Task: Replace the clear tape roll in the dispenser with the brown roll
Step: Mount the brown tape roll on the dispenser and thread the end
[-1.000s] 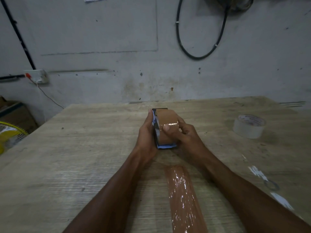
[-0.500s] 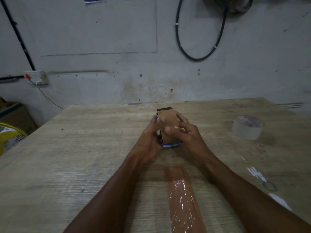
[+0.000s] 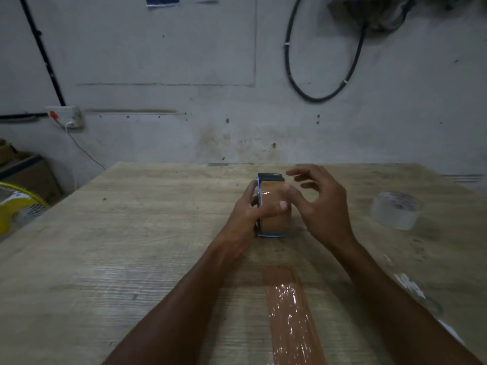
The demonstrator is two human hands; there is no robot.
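- Brown tape roll [image 3: 274,206], seated in blue-edged dispenser [image 3: 270,177]: left hand [image 3: 250,209] grips both.
- Right hand [image 3: 320,204]: open, at 3 o'clock.
- Advice: thread tape end squarely over cutter.
- Clear tape roll [image 3: 395,210]: on wooden desk [image 3: 131,246].

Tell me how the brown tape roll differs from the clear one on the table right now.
The brown roll sits on edge in the dispenser, gripped by the left hand; the clear roll lies flat and untouched on the table, far right. Brown is opaque; clear is translucent and whitish. The right hand hovers open beside the brown roll. Both are wide packing tape.
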